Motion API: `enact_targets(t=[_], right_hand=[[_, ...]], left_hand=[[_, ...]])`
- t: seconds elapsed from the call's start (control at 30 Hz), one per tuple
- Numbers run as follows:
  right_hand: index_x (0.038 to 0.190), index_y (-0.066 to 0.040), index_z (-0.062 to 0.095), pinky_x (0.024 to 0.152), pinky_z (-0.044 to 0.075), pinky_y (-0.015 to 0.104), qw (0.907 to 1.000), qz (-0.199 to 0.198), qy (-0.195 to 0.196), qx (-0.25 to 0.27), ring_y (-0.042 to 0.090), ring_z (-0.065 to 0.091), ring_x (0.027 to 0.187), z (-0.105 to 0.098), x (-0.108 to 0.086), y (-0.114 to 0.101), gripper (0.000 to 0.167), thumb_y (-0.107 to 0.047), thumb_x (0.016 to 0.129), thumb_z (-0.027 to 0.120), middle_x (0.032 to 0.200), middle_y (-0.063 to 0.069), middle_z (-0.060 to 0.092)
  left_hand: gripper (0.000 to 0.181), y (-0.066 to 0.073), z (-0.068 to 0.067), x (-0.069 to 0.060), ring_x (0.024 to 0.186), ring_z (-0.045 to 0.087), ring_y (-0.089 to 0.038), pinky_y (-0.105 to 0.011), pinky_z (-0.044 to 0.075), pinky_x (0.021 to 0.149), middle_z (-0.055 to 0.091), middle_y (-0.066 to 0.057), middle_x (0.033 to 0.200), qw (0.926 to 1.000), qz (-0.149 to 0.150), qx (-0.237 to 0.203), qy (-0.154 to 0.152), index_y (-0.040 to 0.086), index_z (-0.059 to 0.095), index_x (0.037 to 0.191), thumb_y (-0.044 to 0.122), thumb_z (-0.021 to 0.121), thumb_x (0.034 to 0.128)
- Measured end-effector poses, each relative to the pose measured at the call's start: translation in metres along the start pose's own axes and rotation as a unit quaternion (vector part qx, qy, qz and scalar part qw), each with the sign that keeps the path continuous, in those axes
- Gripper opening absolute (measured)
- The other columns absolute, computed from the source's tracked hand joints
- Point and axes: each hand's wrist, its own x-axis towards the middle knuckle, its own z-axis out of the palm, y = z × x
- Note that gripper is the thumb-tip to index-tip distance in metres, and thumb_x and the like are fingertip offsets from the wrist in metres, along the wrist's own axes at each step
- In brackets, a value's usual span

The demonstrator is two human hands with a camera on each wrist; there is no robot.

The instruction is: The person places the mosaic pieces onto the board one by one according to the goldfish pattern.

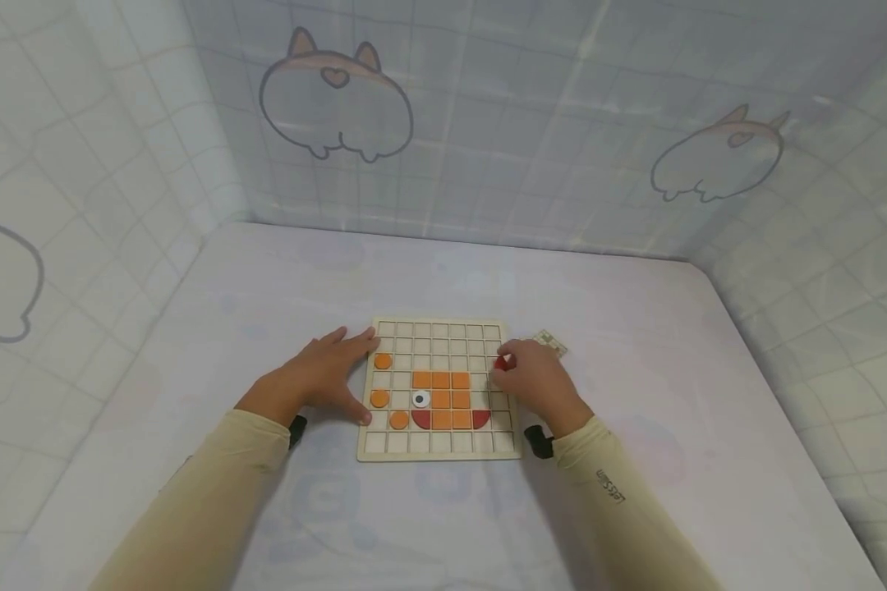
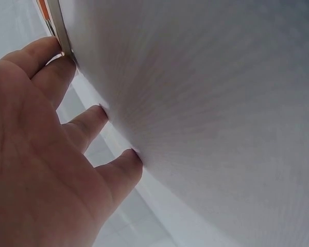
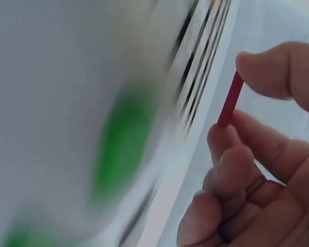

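Observation:
A light wooden grid board (image 1: 418, 443) lies on the white table. On it sit several orange square tiles (image 1: 441, 380), several orange discs (image 1: 383, 361), an eye disc (image 1: 421, 399) and red round-edged tiles (image 1: 480, 419) low on either side of the orange block. My left hand (image 1: 318, 375) spreads along the board's left edge; in the left wrist view two fingertips touch the rim and two others rest on the table. Over the board's right side, my right hand (image 1: 540, 382) pinches a thin red tile (image 3: 230, 100) between thumb and fingertips. Its full outline is hidden.
A small patterned card (image 1: 552, 342) lies past the right hand, partly covered by it. Pale tiled-print walls (image 1: 458, 189) enclose the table at the back and both sides. A blurred green shape (image 3: 123, 149) fills part of the right wrist view.

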Motion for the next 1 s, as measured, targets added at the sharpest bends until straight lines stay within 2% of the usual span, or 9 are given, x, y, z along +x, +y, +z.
enact_targets(t=[0.13,0.27,0.4,0.53,0.63,0.73,1.0], right_hand=[[0.124,-0.011,0.070,0.080,0.056,0.034,0.9989,-0.040,-0.022,-0.012,0.019,0.061,0.089,0.024,0.008,-0.042,0.039,-0.027,0.089,0.069,0.105,0.004,0.071],[0.109,-0.012,0.073,0.068,0.053,0.029,0.9965,-0.067,-0.044,-0.025,0.019,0.059,0.080,0.041,0.015,-0.070,0.027,-0.027,0.087,0.070,0.092,0.001,0.069],[0.091,-0.013,0.070,0.059,0.047,0.027,0.9950,-0.068,-0.051,-0.052,0.018,0.058,0.072,0.047,0.022,-0.083,0.013,-0.025,0.088,0.070,0.081,0.000,0.065],[0.080,-0.013,0.068,0.055,0.045,0.027,0.9945,-0.061,-0.047,-0.071,0.017,0.057,0.066,0.048,0.027,-0.085,0.018,-0.027,0.091,0.070,0.074,-0.001,0.064],[0.084,-0.013,0.072,0.064,0.051,0.029,0.9948,-0.056,-0.042,-0.074,0.017,0.059,0.071,0.046,0.027,-0.086,0.020,-0.031,0.092,0.071,0.080,-0.001,0.068],[0.099,-0.013,0.077,0.078,0.055,0.031,0.9942,-0.056,-0.041,-0.082,0.018,0.060,0.080,0.044,0.024,-0.087,0.021,-0.033,0.093,0.072,0.096,0.000,0.073],[0.122,-0.016,0.075,0.092,0.057,0.035,0.9879,-0.088,-0.049,-0.118,0.019,0.062,0.095,0.043,0.018,-0.090,0.031,-0.032,0.096,0.069,0.120,0.004,0.073]], left_hand=[[0.129,0.000,0.004,0.000,0.158,0.005,-0.041,-0.068,0.009,0.123,0.016,0.001,0.172,1.0000,0.003,-0.006,-0.002,0.021,0.028,0.162,0.056,0.095,0.0581],[0.127,0.003,0.007,-0.001,0.158,0.005,-0.040,-0.069,0.011,0.123,0.016,0.003,0.172,0.9999,0.000,-0.010,-0.008,0.024,0.029,0.162,0.056,0.095,0.0582],[0.127,0.007,0.007,-0.002,0.158,0.005,-0.040,-0.070,0.012,0.122,0.015,0.004,0.172,0.9999,-0.005,-0.008,-0.011,0.026,0.029,0.162,0.056,0.095,0.0581],[0.127,0.008,0.005,-0.001,0.158,0.005,-0.039,-0.068,0.010,0.124,0.014,0.005,0.172,1.0000,0.000,0.000,-0.009,0.026,0.028,0.162,0.056,0.095,0.0585],[0.127,0.007,0.005,0.001,0.159,0.004,-0.037,-0.066,0.009,0.125,0.014,0.006,0.172,1.0000,0.001,0.003,-0.007,0.027,0.027,0.162,0.057,0.095,0.0583],[0.128,0.005,0.004,0.001,0.159,0.005,-0.037,-0.066,0.009,0.125,0.014,0.006,0.172,1.0000,-0.002,0.005,-0.006,0.027,0.027,0.162,0.057,0.095,0.0576],[0.129,0.002,0.001,-0.005,0.158,0.005,-0.039,-0.067,0.010,0.124,0.015,0.004,0.172,0.9999,-0.010,0.006,-0.001,0.026,0.027,0.163,0.056,0.095,0.0574]])
